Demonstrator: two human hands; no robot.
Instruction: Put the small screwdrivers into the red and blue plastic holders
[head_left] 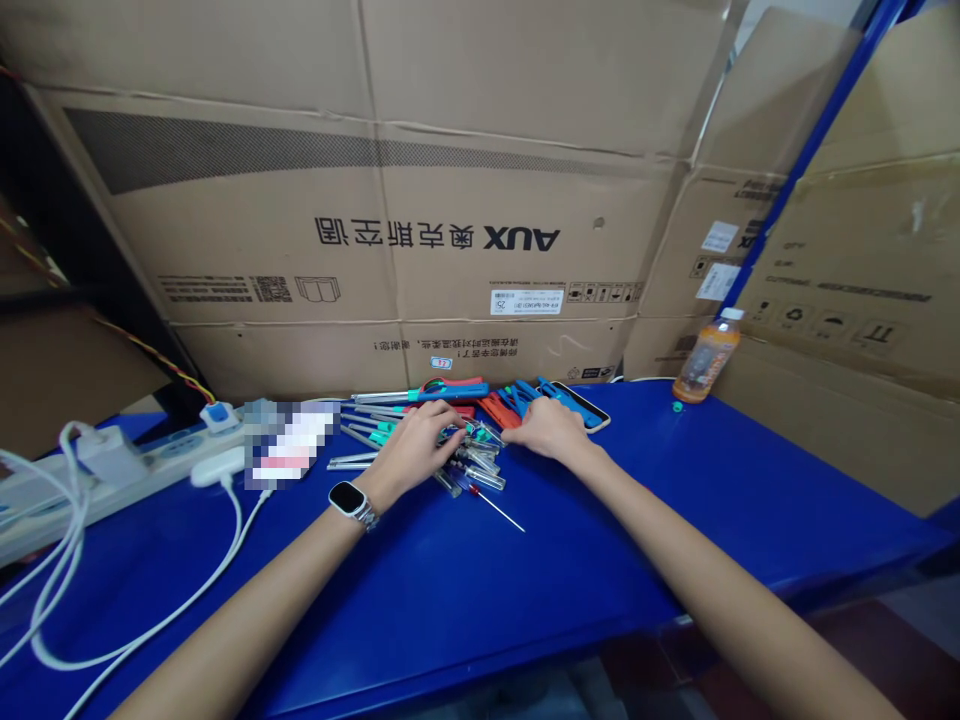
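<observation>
My left hand [421, 447], with a watch [349, 498] on the wrist, reaches over a pile of parts, its fingers curled down among small clear pieces. My right hand [551, 430] is at the pile's right side with thumb and fingers pinched together; what lies between them is too small to make out. Around the left hand are long stick lighters [450, 391] with blue, red and green handles and metal barrels. Clear tube-shaped parts [484, 478] lie between the hands. A thin rod with a red end [499, 508] rests in front. Orange and blue handles [498, 410] lie behind the right fingers.
A phone [596, 412] lies partly under blue handles. An orange drink bottle [709, 360] stands right, a green cap [678, 407] near it. At left are a power strip [172, 455], white cables [225, 570] and a blurred-out item [289, 445]. Cardboard [420, 270] walls the blue table [450, 620].
</observation>
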